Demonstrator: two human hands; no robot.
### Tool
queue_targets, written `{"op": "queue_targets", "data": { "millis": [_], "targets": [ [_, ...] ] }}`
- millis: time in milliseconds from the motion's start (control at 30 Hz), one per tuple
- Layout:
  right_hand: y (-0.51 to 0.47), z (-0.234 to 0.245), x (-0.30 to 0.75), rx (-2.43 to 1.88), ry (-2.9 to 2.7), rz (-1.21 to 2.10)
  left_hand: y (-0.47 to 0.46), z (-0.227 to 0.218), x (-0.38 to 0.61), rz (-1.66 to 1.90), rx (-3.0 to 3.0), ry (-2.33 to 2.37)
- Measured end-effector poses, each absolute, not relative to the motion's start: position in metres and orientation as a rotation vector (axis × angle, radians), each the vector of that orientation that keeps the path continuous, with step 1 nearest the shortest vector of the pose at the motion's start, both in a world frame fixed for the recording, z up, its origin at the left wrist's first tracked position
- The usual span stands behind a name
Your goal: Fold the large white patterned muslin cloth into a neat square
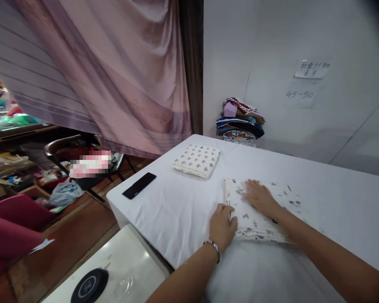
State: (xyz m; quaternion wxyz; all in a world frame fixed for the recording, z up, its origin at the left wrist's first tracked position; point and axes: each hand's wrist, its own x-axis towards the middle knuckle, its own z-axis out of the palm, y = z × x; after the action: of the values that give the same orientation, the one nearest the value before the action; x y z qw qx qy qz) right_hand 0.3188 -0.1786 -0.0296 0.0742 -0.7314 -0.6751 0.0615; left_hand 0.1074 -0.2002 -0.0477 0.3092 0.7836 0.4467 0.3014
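A folded white cloth with small dark prints [265, 214] lies on the white-covered table [177, 210] in front of me. My right hand [260, 198] rests flat on top of it, fingers stretched out. My left hand [222, 227], with a bracelet at the wrist, sits at the cloth's left edge with fingers curled onto that edge. A second folded white cloth with green and grey prints [196, 160] lies further back on the table, apart from both hands.
A black phone [139, 185] lies near the table's left edge. A stack of folded coloured clothes [240, 122] stands at the wall in the back corner. A pink curtain [113, 75] hangs left; a chair [82, 164] and clutter stand on the floor.
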Motion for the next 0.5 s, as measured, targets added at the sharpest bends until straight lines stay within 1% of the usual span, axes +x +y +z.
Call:
{"op": "queue_targets", "data": {
  "millis": [100, 200, 333, 500],
  "targets": [
    [-0.220, -0.044, 0.369, -2.356, -1.885, 0.074, -0.199, -0.050, 0.107, 0.802, 2.063, 1.186],
    [-0.265, -0.058, 0.407, -2.351, -1.771, 0.083, -0.198, -0.050, 0.107, 0.801, 2.060, 1.183],
    [-0.313, -0.062, 0.424, -2.372, -1.484, 0.216, -0.199, -0.048, 0.108, 0.791, 2.033, 1.229],
    [-0.333, -0.051, 0.416, -2.368, -1.161, 0.386, -0.198, -0.045, 0.108, 0.794, 1.981, 1.273]
  ]
}}
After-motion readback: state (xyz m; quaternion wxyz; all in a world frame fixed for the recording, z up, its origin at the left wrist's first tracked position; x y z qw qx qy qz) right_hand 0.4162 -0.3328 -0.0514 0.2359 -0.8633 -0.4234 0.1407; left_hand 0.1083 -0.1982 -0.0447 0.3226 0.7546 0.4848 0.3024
